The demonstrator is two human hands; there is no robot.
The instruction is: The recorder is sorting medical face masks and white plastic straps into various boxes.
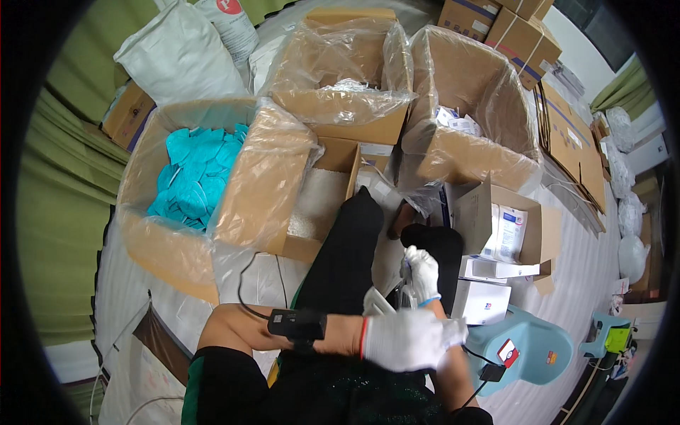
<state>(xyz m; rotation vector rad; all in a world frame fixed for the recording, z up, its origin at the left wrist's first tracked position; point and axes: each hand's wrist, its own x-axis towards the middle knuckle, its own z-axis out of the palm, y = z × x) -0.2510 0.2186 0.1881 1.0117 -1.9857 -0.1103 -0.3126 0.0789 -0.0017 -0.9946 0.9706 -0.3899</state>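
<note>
Crossing the right forearm [455,382], left hand [411,341] lies clear of carton rims [258,185].

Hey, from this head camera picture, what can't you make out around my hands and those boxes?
Left hand: head view; its fingers are blurred.
Pale item beside it: head view; left hand covers its lower end.
Right forearm: head view; partly hidden behind left hand.
Bottom of rear middle carton: head view; hidden by its front wall.

Left of the smooth plastic stool [531,354] are matt cloth gloves [407,341]; farther left, glossy plastic film [283,122] lines a cardboard carton [256,185].
</note>
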